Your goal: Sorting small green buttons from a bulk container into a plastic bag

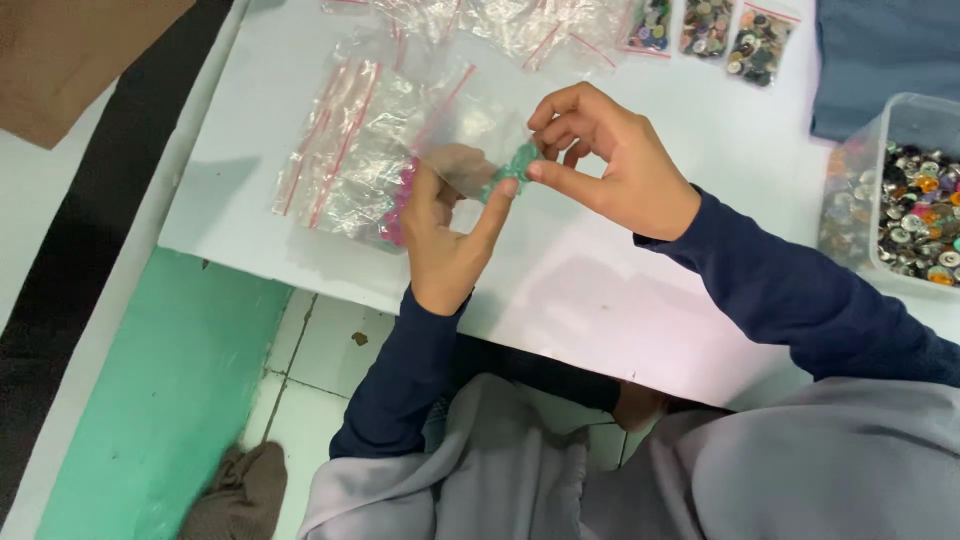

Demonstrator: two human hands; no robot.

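Observation:
My left hand [447, 232] holds a small clear plastic zip bag [470, 140] upright above the white table [600, 290]. My right hand [600, 160] pinches the bag's edge at a cluster of green buttons [518, 163] inside it, thumb and forefinger closed on them. Both hands touch the same bag, just right of a pile of empty clear zip bags [350, 150] with red seal strips. A bit of pink [402, 200] shows beneath that pile, by my left thumb.
A clear plastic tub [900, 200] of mixed coloured buttons stands at the right edge. Small bags filled with buttons [710, 28] lie at the far edge, next to more empty bags [520, 25]. A blue cloth [880, 50] lies top right. Green and white floor shows below left.

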